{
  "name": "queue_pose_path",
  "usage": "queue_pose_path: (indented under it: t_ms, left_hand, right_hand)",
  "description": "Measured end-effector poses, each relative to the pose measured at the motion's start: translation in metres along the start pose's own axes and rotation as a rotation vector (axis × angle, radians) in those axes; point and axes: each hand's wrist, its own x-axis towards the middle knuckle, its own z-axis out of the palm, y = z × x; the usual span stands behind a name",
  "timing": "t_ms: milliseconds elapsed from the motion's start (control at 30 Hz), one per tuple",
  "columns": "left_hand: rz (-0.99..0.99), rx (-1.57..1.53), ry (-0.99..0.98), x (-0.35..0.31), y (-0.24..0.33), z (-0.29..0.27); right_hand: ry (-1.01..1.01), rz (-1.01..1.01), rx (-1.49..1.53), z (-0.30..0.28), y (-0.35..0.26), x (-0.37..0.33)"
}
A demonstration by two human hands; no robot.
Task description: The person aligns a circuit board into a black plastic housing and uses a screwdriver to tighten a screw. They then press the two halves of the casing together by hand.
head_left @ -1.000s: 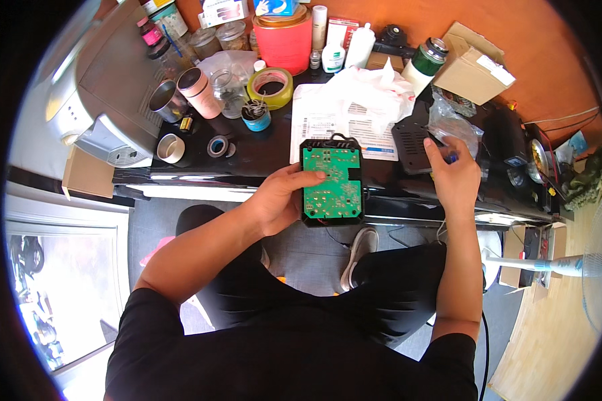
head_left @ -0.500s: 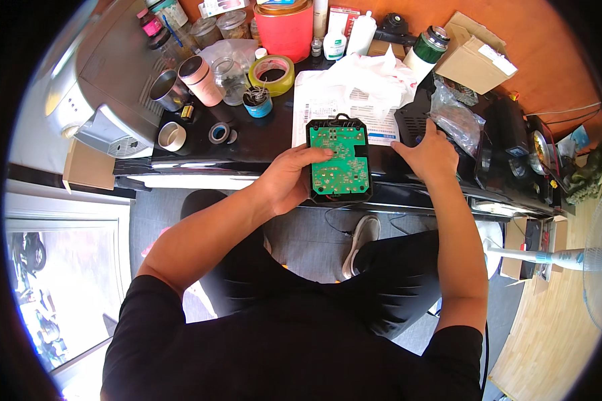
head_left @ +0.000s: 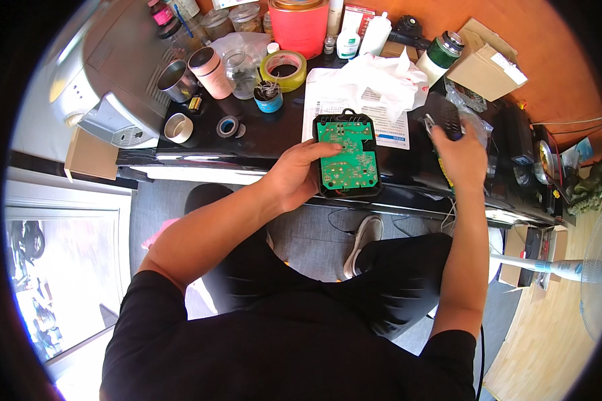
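Note:
My left hand (head_left: 299,170) grips a black plastic case from its left side, thumb across the green circuit board (head_left: 349,164) seated inside it. The board faces up, its solder points showing, and the case (head_left: 380,175) has a small loop at its top end. Off to the right, my right hand (head_left: 464,157) is closed on a black slotted cover (head_left: 443,112), which stands tilted. Beside and below that hand are a small metal tip (head_left: 429,122) and a yellow strip (head_left: 444,172), perhaps one tool; the hand partly hides them.
A printed sheet (head_left: 391,137) lies behind the case, under a crumpled white plastic bag (head_left: 381,83). Yellow tape (head_left: 302,79), a blue pot of wires (head_left: 269,102), a pink tumbler (head_left: 211,72) and a metal cup (head_left: 178,128) stand to the left. A cardboard box (head_left: 488,63) sits back right.
My right hand has taken hold of the slotted cover and moved it right, tilting it up off the desk. The metal tip and yellow strip have come into sight. My left hand still holds the case.

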Motion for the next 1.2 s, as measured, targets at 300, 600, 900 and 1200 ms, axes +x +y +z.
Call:
queue_pose_path:
  t_ms: [300,600,900,1200]
  left_hand:
    - [0.044,-0.042,0.018,0.008,-0.003,0.004]
    - [0.198,-0.093,0.166,0.009,-0.013,0.023]
    - [0.294,-0.128,0.258,0.02,-0.022,0.015]
    - [0.352,-0.099,0.365,0.02,-0.023,0.017]
  right_hand:
    - [-0.351,-0.22,0.931,-0.014,-0.013,-0.07]
    - [-0.197,-0.364,0.717,0.008,-0.039,-0.101]
    - [-0.098,-0.389,0.584,0.015,-0.059,-0.103]
    - [-0.182,-0.331,0.663,0.026,-0.067,-0.104]
